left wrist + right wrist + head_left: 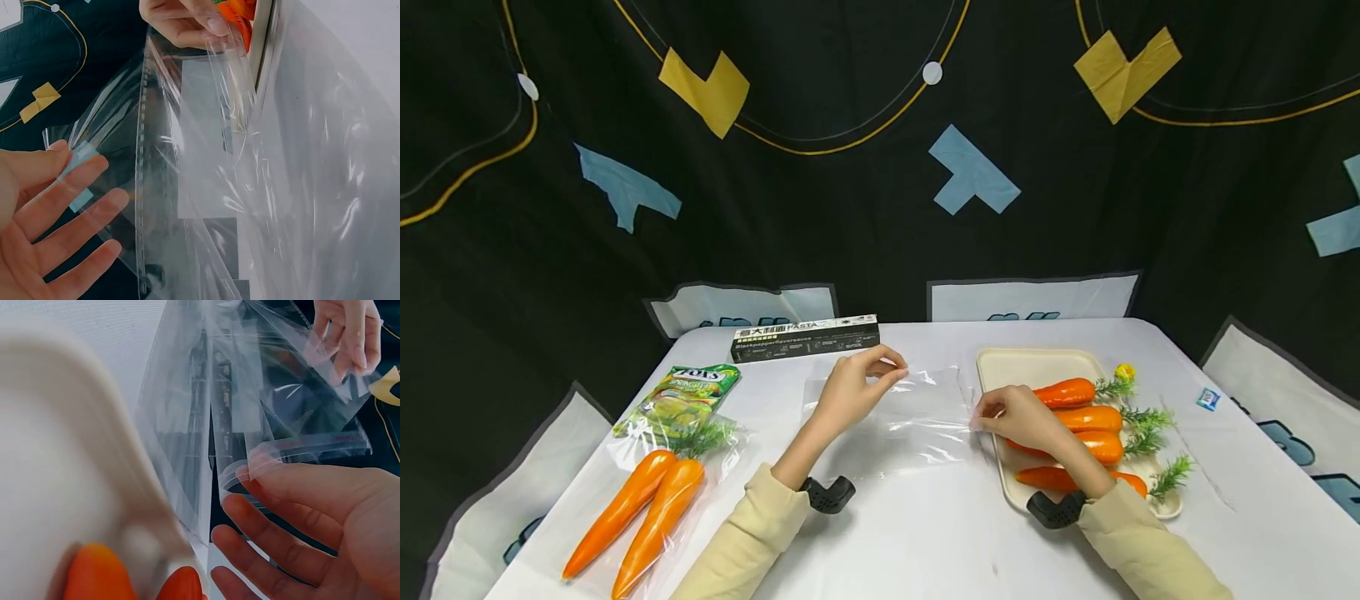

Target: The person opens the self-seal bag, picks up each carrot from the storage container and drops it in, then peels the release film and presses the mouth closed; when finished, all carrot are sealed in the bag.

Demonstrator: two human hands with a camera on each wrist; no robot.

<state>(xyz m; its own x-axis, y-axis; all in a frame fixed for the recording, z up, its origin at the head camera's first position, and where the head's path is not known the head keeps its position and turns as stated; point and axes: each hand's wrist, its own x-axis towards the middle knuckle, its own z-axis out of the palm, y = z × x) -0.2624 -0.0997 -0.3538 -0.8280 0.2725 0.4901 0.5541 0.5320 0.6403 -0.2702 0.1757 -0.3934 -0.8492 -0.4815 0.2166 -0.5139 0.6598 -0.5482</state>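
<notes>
A clear plastic bag (917,429) stretches between my two hands over the middle of the white table. My left hand (859,385) pinches its upper edge between thumb and index finger, the other fingers spread in the left wrist view. On the opposite side, my right hand (1018,417) pinches the bag's edge strip (312,447) with thumb and forefinger. This hand is over the left part of a cream tray (1037,357). Several orange carrots (1090,418) with green tops lie in that tray, partly hidden by my right hand and forearm.
Two carrots (655,508) lie in another clear bag at the left. Behind them is a green FOX'S packet (688,392). A black pasta box (805,339) stands at the table's back edge. A small blue packet (1207,399) lies right of the tray.
</notes>
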